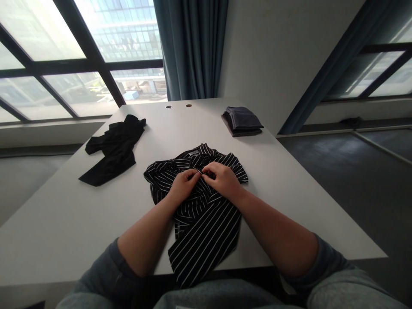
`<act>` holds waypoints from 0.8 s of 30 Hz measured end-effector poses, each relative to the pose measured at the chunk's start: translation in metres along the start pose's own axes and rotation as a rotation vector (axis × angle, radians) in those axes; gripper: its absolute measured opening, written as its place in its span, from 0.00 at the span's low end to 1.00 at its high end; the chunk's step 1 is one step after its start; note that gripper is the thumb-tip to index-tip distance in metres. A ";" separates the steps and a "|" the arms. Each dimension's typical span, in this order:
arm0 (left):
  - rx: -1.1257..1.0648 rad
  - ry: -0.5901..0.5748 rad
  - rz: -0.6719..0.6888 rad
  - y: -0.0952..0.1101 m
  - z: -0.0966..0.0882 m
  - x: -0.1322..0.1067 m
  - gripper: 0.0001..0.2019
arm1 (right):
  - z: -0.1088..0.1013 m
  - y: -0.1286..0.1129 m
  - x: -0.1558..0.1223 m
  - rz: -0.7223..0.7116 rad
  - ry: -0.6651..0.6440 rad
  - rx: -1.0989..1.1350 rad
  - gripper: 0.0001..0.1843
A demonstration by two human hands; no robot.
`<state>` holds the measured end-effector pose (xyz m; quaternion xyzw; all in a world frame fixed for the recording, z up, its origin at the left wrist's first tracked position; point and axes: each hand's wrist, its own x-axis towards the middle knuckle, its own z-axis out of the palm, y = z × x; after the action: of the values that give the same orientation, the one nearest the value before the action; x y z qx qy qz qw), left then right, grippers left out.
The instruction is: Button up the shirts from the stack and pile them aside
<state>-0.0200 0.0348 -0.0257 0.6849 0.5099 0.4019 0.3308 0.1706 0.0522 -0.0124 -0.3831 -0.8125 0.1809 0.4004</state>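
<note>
A black shirt with white stripes (209, 236) lies crumpled in front of me, one part of it hanging over the table's near edge. Its collar, with a pale label, faces the far side. My left hand (185, 185) pinches the cloth just below the collar. Close beside it, my right hand (222, 178) is also closed on the shirt, thumb and forefinger together. The fingertips of both hands nearly meet at the shirt's front. What small part they pinch is too little to make out.
On the white table (283, 206), a rumpled black garment (117, 148) lies at the left. A folded stack of dark grey cloth (242, 121) sits at the far right. Two round cable holes are near the back edge, before a blue curtain (193, 47) and windows.
</note>
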 end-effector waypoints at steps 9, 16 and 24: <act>0.193 0.015 0.089 0.003 -0.001 -0.002 0.13 | 0.003 0.000 -0.002 -0.105 -0.018 -0.087 0.07; 0.327 0.003 0.202 0.002 -0.002 -0.003 0.12 | 0.002 -0.002 -0.001 -0.103 0.001 -0.095 0.08; 0.281 0.052 0.106 0.004 -0.001 -0.003 0.08 | 0.002 -0.004 -0.001 0.009 -0.034 0.078 0.08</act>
<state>-0.0196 0.0305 -0.0220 0.7399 0.5326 0.3609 0.1965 0.1673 0.0491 -0.0116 -0.3677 -0.8098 0.2207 0.4004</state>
